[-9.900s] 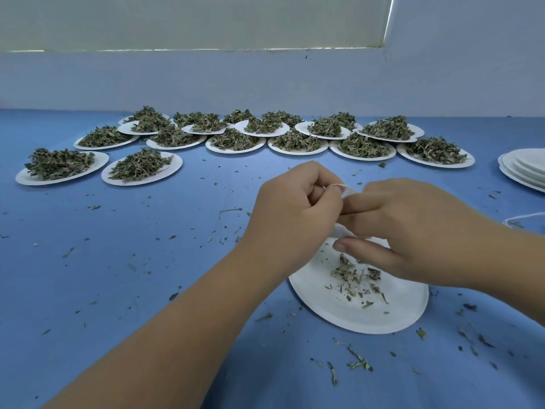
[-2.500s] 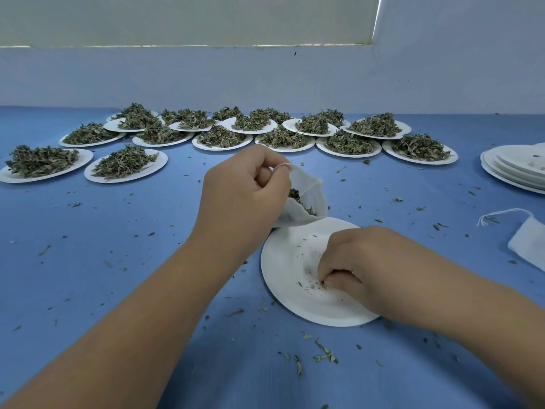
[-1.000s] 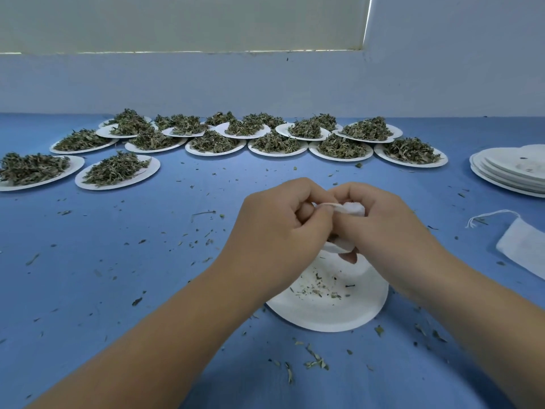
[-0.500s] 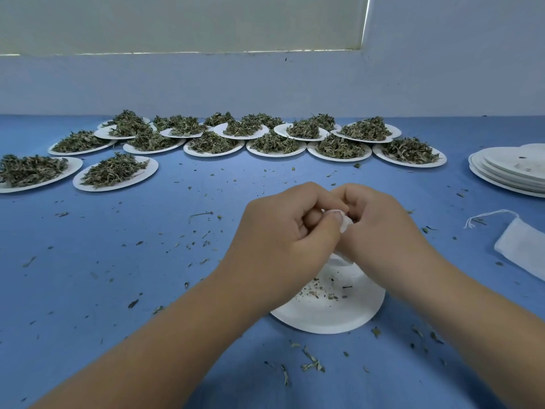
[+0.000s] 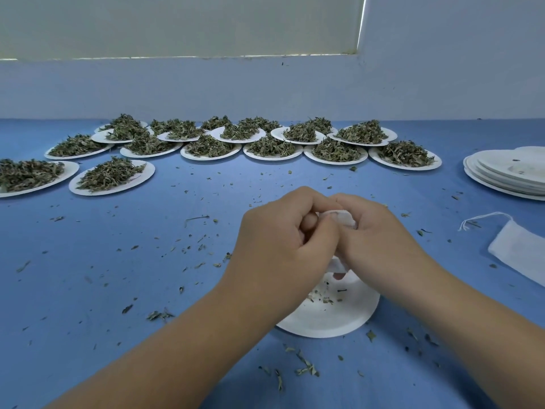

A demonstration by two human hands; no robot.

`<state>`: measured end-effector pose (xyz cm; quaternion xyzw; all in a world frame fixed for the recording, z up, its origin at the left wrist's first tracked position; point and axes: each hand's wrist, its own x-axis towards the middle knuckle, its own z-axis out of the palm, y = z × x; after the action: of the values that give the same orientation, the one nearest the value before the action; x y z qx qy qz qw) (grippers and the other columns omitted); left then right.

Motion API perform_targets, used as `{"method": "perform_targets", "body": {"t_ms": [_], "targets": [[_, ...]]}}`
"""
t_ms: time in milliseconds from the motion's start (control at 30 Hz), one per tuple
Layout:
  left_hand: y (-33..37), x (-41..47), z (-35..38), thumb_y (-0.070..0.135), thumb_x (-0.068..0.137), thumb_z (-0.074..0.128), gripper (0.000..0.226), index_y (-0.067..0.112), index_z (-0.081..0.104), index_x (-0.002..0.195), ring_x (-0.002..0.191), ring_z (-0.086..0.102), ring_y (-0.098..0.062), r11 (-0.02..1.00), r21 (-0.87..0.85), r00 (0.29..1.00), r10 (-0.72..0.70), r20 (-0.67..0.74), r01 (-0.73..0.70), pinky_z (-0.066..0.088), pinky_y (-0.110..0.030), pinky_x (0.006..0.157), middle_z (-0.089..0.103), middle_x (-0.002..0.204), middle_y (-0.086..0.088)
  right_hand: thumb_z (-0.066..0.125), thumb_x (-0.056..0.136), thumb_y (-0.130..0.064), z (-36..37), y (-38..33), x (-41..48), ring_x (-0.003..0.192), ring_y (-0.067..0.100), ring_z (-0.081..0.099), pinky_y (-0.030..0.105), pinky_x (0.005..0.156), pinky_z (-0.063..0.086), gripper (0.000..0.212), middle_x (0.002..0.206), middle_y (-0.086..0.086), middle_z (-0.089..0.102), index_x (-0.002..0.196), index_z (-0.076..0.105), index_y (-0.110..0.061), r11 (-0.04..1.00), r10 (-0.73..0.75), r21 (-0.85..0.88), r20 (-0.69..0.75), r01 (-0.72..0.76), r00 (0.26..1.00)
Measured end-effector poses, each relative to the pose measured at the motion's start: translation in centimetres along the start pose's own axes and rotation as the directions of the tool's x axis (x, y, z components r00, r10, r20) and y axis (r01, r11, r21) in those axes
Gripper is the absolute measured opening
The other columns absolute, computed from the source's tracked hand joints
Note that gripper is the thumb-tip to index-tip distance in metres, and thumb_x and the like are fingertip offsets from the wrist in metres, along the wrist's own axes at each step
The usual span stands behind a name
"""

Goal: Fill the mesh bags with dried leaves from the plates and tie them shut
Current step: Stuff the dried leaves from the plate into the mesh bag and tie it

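Raised from the plate (image 5: 333, 323) near the front edge of the table (image 5: 147, 290), the right hand (image 5: 380, 243) has been brought against the left hand (image 5: 283, 240), both pinching the mesh bag (image 5: 343, 218) above that plate; soft and light, it is judged best held by its neck.

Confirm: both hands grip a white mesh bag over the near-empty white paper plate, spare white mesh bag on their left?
No: head view shows the spare white mesh bag on their right. Left hand and right hand do grip a white mesh bag over the near-empty white paper plate.
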<state>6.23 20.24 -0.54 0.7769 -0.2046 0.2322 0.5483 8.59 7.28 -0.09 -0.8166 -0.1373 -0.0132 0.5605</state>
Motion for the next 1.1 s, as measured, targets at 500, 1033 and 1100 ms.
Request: {"method": "perform_targets", "body": {"t_ms": [500,1033,1100], "targets": [[0.0,0.6,-1.7,0.027,0.086,0.059,0.01,0.034,0.066,0.087,0.044,0.042,-0.001,0.998,-0.063,0.99,0.009,-0.14,-0.018,0.035,-0.014,0.043,0.055,0.063,0.014,0.065,0.089,-0.019,-1.2,0.0,0.1,0.056,0.019,0.068,0.034,0.057,0.059,0.006,0.077,0.0,0.068,0.083,0.068,-0.021,0.994,-0.013,0.111,-0.078,0.021,0.997],[-2.7,0.8,-4.1,0.045,0.067,0.081,0.069,0.051,0.042,0.123,0.112,0.05,0.005,0.934,0.358,0.987,-0.068,0.149,0.01,0.045,-0.019,0.092,0.051,0.119,0.025,0.055,0.093,-0.027,-0.8,-1.1,-0.3,0.064,0.0,0.062,0.016,0.058,0.05,0.026,0.073,-0.01,0.07,0.08,0.075,-0.036,0.942,-0.134,0.313,0.006,0.125,0.991],[-2.9,0.2,-5.3,0.035,0.073,0.08,0.063,0.043,0.047,0.126,0.109,0.054,0.002,0.922,0.386,0.994,-0.074,0.077,0.039,0.048,-0.023,0.09,0.056,0.116,0.023,0.053,0.095,-0.025,-0.4,-1.8,-0.4,0.065,0.0,0.061,0.018,0.06,0.049,0.028,0.077,-0.01,0.071,0.084,0.076,-0.037,0.929,-0.163,0.347,0.069,0.129,0.984]]}}
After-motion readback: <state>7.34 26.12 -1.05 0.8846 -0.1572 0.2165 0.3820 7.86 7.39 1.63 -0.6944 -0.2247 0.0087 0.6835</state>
